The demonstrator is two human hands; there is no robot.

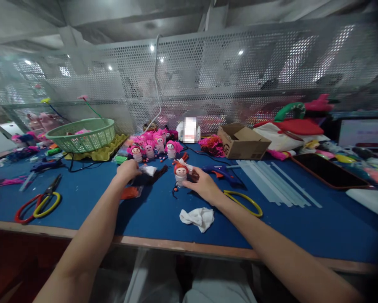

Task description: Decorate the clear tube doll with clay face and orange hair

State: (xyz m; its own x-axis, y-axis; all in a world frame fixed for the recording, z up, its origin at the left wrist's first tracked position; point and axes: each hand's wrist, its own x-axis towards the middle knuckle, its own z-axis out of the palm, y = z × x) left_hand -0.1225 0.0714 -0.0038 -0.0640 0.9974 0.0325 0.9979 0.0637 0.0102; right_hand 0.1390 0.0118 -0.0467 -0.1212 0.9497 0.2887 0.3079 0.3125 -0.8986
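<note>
My right hand [203, 185] is closed around the side of a small doll [180, 173] with orange-red hair and a white body, which stands upright at the table's middle. My left hand [128, 171] has its fingers curled down beside a white crumpled piece [149, 170]; what the fingertips hold is hidden. Dark brown fibres [159, 173] lie just right of that piece. Below the left hand is a small clear bag with orange contents [130, 193]. A crumpled white tissue [198, 218] rests in front of the doll. Several pink-haired dolls [149, 149] stand behind.
Red-and-yellow-handled scissors [43, 201] lie at left, near a green basket [81, 141]. On the right are a blue glue gun [223, 174], a yellow handle loop [246, 203], several glue sticks [271, 183], a cardboard box [244, 143] and a phone [329, 170]. A perforated panel [189, 80] stands behind.
</note>
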